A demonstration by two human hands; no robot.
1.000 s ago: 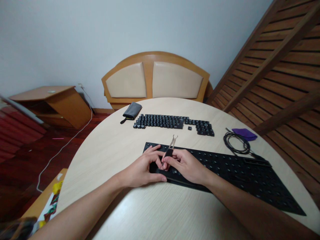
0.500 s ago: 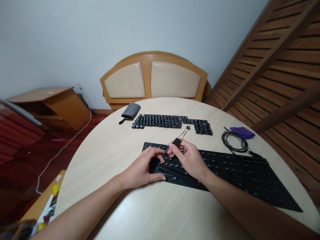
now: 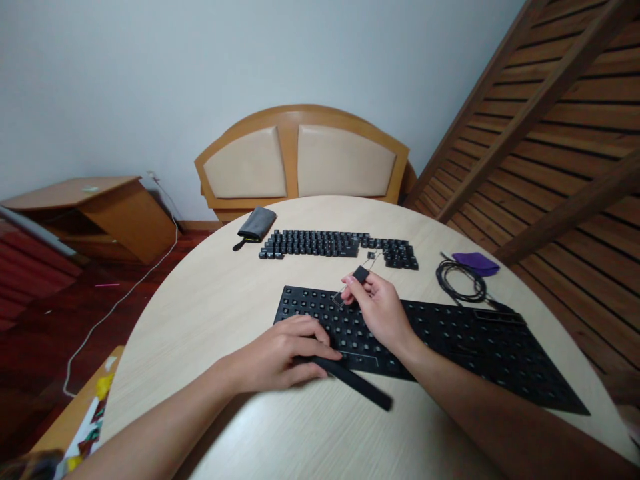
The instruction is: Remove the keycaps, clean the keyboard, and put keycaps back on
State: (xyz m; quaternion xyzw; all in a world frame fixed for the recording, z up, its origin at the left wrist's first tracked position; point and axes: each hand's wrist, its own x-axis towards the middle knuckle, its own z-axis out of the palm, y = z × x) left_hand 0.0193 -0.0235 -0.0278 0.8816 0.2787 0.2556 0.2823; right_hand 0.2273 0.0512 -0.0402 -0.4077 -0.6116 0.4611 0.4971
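My left hand [image 3: 280,353] pinches one end of a long black spacebar keycap [image 3: 361,387] at the keyboard's near edge. The keycap slants toward me, its far end over the bare tabletop. Closed around a black keycap puller [image 3: 361,274] with wire loops at its ends is my right hand [image 3: 383,313], above the keyboard's left half. Under both hands lies the black keyboard [image 3: 450,347], its key switches exposed. Beyond it, removed black keycaps [image 3: 315,244] stand in rows, with a single small keycap [image 3: 371,255] by the puller's far wires.
Everything rests on a round pale table [image 3: 200,320]. A grey pouch [image 3: 258,224] is at the far left. A coiled black cable [image 3: 460,283] and a purple cloth [image 3: 476,264] are at the right. Behind stands a padded wooden headboard [image 3: 293,160].
The spacebar has come off the keyboard in my left hand, moving toward me and swinging past the near edge. My right hand keeps the puller, slightly raised. The view has shifted a little.
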